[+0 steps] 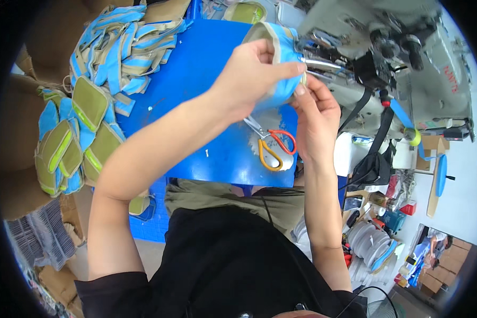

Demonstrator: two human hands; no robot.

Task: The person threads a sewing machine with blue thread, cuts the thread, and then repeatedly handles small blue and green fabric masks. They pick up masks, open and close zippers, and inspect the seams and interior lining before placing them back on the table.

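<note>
A blue and beige fabric piece point(286, 50), curved into a loop with a pale bound edge, is held up at the sewing machine point(365, 58). My left hand point(254, 71) grips it from the left, thumb across its front and fingers curled inside. On the piece's lower right edge, my right hand point(317, 108) pinches with thumb and forefinger. The fabric's far right side meets the machine's metal parts, and the exact contact there is hidden. Below my hands, scissors point(270, 146) with one red and one orange-yellow handle lie on the blue table point(212, 153).
Blue and beige strips point(124, 47) are heaped at the table's far left. Several olive and blue sewn pieces point(69, 143) are piled beside them. Blue tape point(403, 114) hangs at the machine's right. White reels point(368, 238) stand lower right; a person point(434, 241) is in the background.
</note>
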